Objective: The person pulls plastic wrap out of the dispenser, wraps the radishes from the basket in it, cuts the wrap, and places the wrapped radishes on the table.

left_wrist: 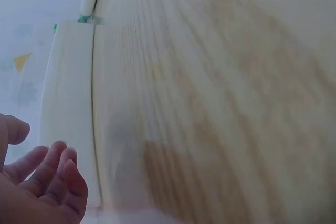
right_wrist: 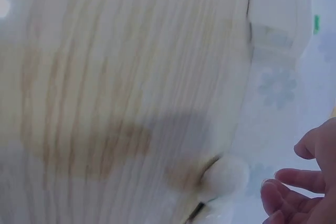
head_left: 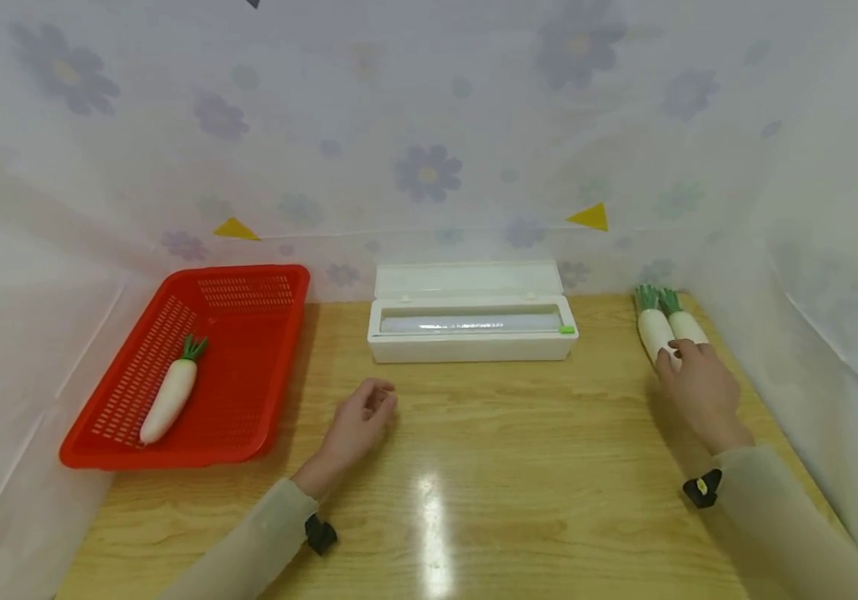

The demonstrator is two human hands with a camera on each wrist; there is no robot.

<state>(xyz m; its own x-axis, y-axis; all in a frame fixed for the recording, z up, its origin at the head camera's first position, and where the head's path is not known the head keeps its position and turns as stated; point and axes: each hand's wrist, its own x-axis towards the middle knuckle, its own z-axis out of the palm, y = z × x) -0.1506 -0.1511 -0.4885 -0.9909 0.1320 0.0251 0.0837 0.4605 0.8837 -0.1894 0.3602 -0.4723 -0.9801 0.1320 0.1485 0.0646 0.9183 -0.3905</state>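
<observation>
Two white radishes with green tops, the left radish and the right radish, lie side by side at the table's far right. My right hand is over their near ends, thumb and fingers spread apart. In the right wrist view a gap shows between those fingers and a pale radish end. Around mid-table my left hand hovers with loosely bent fingers, holding nothing. It is nearest to a long white box, whose lid is raised and which contains a clear-wrapped roll.
At the left stands a red plastic basket with another white radish lying in it. A flowered white sheet hangs behind the wooden table and along both sides. A small green tab sits on the box's right end.
</observation>
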